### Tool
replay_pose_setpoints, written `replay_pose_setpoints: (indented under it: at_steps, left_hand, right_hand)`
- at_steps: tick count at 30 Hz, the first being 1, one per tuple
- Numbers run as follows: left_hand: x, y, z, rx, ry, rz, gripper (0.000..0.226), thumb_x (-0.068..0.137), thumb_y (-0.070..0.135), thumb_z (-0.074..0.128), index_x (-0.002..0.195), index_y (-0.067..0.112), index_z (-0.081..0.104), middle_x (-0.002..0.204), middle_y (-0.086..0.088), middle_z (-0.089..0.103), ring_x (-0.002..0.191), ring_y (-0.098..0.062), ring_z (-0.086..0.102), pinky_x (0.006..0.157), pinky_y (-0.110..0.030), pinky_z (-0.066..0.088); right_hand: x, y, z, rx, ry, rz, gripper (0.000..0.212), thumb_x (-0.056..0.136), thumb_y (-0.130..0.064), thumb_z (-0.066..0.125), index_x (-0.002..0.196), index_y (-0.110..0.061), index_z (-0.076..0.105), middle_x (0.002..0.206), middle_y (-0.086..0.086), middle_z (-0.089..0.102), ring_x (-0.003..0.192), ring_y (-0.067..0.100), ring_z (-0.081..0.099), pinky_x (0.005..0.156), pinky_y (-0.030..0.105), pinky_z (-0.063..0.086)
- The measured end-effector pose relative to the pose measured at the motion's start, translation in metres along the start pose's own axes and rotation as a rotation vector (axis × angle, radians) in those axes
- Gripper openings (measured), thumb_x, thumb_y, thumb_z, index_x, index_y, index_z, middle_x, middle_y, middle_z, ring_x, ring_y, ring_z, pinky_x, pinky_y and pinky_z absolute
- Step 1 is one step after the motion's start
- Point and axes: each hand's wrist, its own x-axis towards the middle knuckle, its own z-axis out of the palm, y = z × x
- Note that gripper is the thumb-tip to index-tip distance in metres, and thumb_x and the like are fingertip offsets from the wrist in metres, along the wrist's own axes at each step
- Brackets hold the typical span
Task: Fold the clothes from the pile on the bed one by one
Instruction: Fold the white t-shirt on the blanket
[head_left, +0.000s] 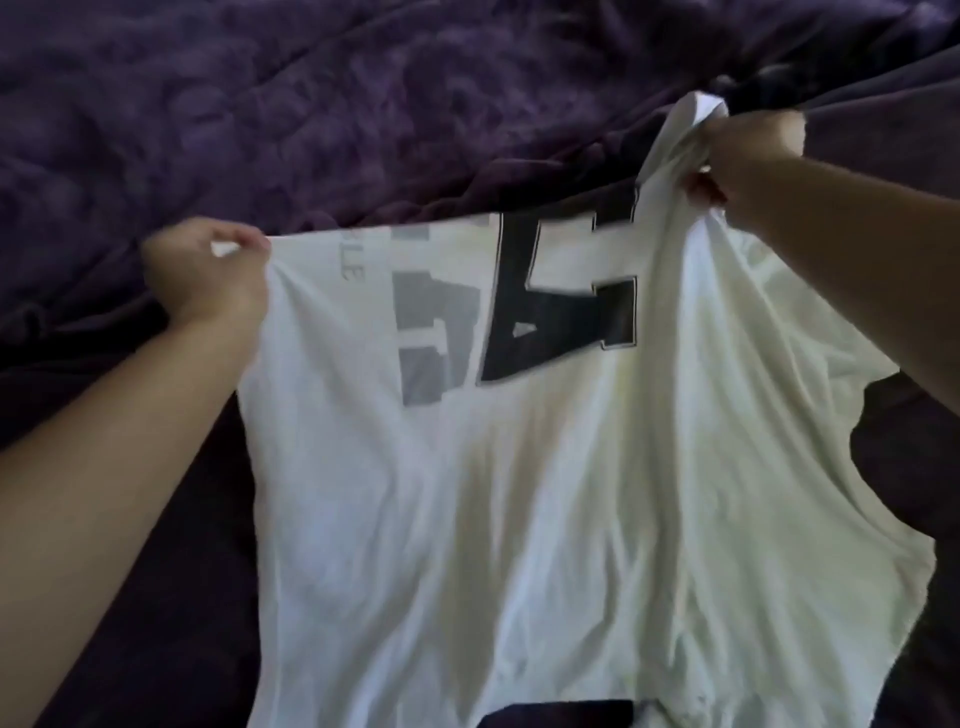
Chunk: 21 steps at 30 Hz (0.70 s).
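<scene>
Two grips: left hand (208, 270), right hand (743, 156) pinch white printed cotton T-shirt (493, 493) | edge spans sideways | left nearer

hands (208, 270) gripping white shirt (519, 493), purple bedspread (311, 104)

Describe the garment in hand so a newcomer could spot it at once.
Across the dark purple bedspread, the left hand and right hand grip one garment's upper edge. It is a white T-shirt, the only pale item there, printed with a large black block letter.
</scene>
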Motion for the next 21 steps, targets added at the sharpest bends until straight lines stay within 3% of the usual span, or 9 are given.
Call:
replay_pose_setpoints:
  at_steps: [2,4,7,8,11,14,16,18,21]
  left_hand:
    - [0.02,0.002,-0.005,-0.067,0.044,-0.046,0.015,0.074,0.018,0.062,0.082,0.023,0.073,0.081,0.002,0.066,0.081,-0.014,0.062,0.077,-0.031,0.057]
    - [0.033,0.0,-0.003,-0.067,0.01,-0.071,0.031,0.077,0.016,0.064,0.106,0.022,0.071,0.096,0.005,0.067,0.087,-0.008,0.063,0.078,-0.02,0.054]
    - [0.023,-0.009,-0.003,-0.029,-0.054,-0.029,0.05,0.084,0.016,0.064,0.133,0.016,0.053,0.11,0.006,0.059,0.096,-0.005,0.059,0.08,-0.008,0.047]
    - [0.012,-0.015,-0.008,0.008,-0.05,0.017,0.05,0.085,0.017,0.063,0.133,0.015,0.051,0.111,0.003,0.058,0.099,-0.008,0.059,0.085,-0.013,0.048]
    - [-0.042,-0.043,-0.032,0.167,-0.034,0.163,0.044,0.083,0.023,0.061,0.125,0.014,0.055,0.12,-0.009,0.06,0.107,-0.024,0.06,0.096,-0.035,0.048]
    - [-0.124,-0.082,-0.059,0.245,-0.053,0.226,0.037,0.082,0.02,0.063,0.117,0.01,0.057,0.115,-0.015,0.057,0.104,-0.032,0.057,0.094,-0.042,0.045]
    - [-0.183,-0.111,-0.078,0.287,-0.091,0.131,0.04,0.082,0.02,0.068,0.118,0.01,0.054,0.115,-0.014,0.055,0.104,-0.033,0.056,0.093,-0.046,0.046]
    - [-0.231,-0.14,-0.095,0.315,-0.128,-0.094,0.054,0.079,0.027,0.073,0.124,0.01,0.05,0.118,-0.014,0.057,0.106,-0.034,0.057,0.092,-0.048,0.047]
    - [-0.282,-0.173,-0.117,0.318,-0.206,-0.384,0.062,0.075,0.037,0.077,0.125,0.011,0.052,0.109,-0.01,0.063,0.097,-0.031,0.061,0.082,-0.043,0.05]
  right_hand:
    - [0.003,-0.012,-0.002,0.013,-0.074,-0.067,0.011,0.088,-0.02,0.057,0.079,-0.016,0.061,0.078,0.002,0.069,0.068,0.015,0.068,0.059,0.033,0.059]
    - [-0.003,-0.022,-0.001,-0.01,-0.271,-0.145,0.007,0.086,-0.023,0.056,0.092,-0.026,0.059,0.096,-0.004,0.064,0.084,0.011,0.065,0.069,0.027,0.058]
    - [-0.02,-0.01,-0.003,-0.191,-0.305,-0.276,0.018,0.085,-0.02,0.059,0.099,-0.031,0.062,0.092,-0.009,0.06,0.082,0.009,0.06,0.078,0.034,0.059]
    - [-0.03,0.0,-0.008,-0.287,-0.254,-0.356,0.024,0.085,-0.02,0.06,0.105,-0.032,0.064,0.097,-0.008,0.062,0.086,0.01,0.06,0.086,0.035,0.057]
    - [-0.072,0.049,-0.046,-0.549,-0.129,-0.602,0.046,0.085,-0.026,0.061,0.13,-0.027,0.055,0.13,0.0,0.055,0.111,0.012,0.055,0.099,0.017,0.041]
    - [-0.133,0.118,-0.099,-0.585,-0.225,-0.671,0.046,0.085,-0.022,0.064,0.13,-0.02,0.054,0.133,0.006,0.05,0.113,0.025,0.056,0.092,0.038,0.049]
    - [-0.18,0.167,-0.132,-0.648,-0.294,-0.7,0.04,0.085,-0.019,0.067,0.124,-0.016,0.06,0.128,0.007,0.055,0.109,0.028,0.058,0.084,0.043,0.052]
    - [-0.225,0.21,-0.164,-0.745,-0.332,-0.722,0.034,0.083,-0.017,0.071,0.116,-0.014,0.065,0.121,0.007,0.059,0.107,0.027,0.059,0.077,0.041,0.054]
    - [-0.274,0.259,-0.209,-0.883,-0.399,-0.729,0.037,0.077,-0.021,0.078,0.112,-0.014,0.068,0.122,0.008,0.061,0.107,0.032,0.06,0.079,0.044,0.053]
